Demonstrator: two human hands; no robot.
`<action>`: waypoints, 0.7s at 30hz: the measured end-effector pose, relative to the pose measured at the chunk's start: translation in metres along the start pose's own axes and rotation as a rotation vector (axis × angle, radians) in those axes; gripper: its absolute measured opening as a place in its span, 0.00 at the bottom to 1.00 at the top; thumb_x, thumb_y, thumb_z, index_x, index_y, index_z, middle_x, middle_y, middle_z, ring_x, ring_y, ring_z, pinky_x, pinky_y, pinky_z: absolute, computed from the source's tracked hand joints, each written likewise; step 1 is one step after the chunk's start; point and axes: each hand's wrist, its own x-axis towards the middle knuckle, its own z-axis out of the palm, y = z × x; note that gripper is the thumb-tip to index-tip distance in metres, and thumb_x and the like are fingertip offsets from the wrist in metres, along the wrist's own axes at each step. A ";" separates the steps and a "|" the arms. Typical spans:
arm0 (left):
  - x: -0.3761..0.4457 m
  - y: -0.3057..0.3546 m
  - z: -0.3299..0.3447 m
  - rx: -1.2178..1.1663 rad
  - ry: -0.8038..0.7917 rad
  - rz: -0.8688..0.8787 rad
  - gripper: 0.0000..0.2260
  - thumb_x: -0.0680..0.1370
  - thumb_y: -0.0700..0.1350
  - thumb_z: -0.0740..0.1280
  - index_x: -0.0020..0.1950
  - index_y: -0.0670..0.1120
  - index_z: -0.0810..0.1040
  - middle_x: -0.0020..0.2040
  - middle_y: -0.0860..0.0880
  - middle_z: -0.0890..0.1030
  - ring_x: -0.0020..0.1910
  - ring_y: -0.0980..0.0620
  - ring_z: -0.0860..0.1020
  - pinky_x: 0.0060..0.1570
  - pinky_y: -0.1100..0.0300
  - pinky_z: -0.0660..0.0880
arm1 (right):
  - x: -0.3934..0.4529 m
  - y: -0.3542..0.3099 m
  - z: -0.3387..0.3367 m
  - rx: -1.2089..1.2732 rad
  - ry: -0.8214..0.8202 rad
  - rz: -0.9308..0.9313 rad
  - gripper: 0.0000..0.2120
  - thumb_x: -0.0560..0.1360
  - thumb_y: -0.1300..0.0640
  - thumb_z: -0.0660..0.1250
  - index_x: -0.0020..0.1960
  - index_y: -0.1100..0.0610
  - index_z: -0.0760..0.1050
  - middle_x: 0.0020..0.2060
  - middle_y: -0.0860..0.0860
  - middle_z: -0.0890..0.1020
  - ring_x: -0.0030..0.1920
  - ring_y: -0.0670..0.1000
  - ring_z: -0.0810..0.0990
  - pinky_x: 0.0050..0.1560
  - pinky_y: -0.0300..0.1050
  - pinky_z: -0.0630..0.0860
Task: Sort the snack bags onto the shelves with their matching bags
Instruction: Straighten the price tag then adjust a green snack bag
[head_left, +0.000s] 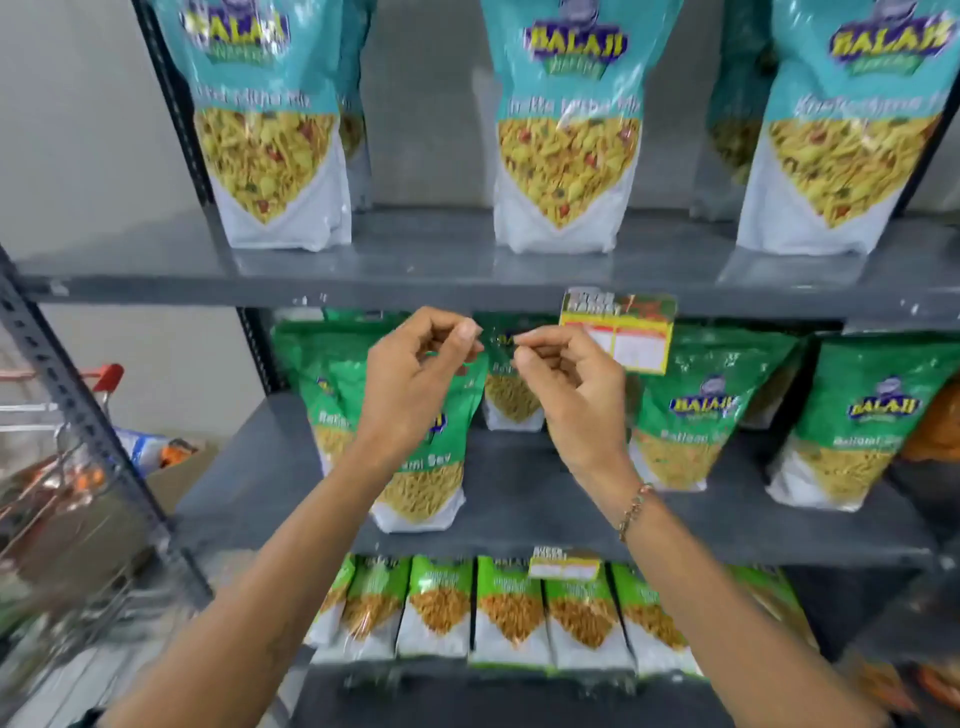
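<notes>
My left hand and my right hand are raised side by side in front of the middle shelf. Both have thumb and forefinger pinched at the top edge of a green Balaji snack bag, which stands upright deep on that shelf. Another green Ratlami Sev bag stands nearer the front, partly hidden by my left wrist. Matching green bags stand to the right. Teal mix bags line the top shelf, and light-green bags fill the bottom row.
A yellow price tag hangs from the top shelf's edge just above my right hand. A shopping trolley with more snack packets stands at the left beside the rack's grey upright. Orange packets show at the far right.
</notes>
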 end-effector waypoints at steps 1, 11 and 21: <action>-0.008 -0.011 -0.004 0.025 0.004 -0.039 0.05 0.77 0.45 0.64 0.43 0.50 0.78 0.37 0.51 0.82 0.38 0.56 0.80 0.41 0.63 0.78 | -0.013 0.012 0.003 -0.009 -0.025 0.034 0.06 0.72 0.64 0.67 0.43 0.53 0.77 0.36 0.46 0.80 0.38 0.43 0.78 0.42 0.35 0.75; -0.068 -0.163 -0.060 0.435 0.105 -0.666 0.06 0.75 0.37 0.63 0.44 0.46 0.67 0.45 0.46 0.71 0.45 0.47 0.70 0.41 0.64 0.64 | -0.087 0.164 0.032 -0.329 -0.357 0.707 0.13 0.72 0.59 0.68 0.55 0.62 0.75 0.49 0.58 0.82 0.50 0.54 0.80 0.54 0.48 0.76; -0.076 -0.212 -0.053 0.393 -0.232 -0.801 0.33 0.71 0.46 0.72 0.70 0.39 0.60 0.70 0.39 0.69 0.69 0.40 0.68 0.63 0.51 0.68 | -0.076 0.213 0.070 -0.368 -0.412 0.629 0.31 0.68 0.58 0.73 0.68 0.60 0.64 0.60 0.58 0.79 0.59 0.55 0.78 0.58 0.45 0.74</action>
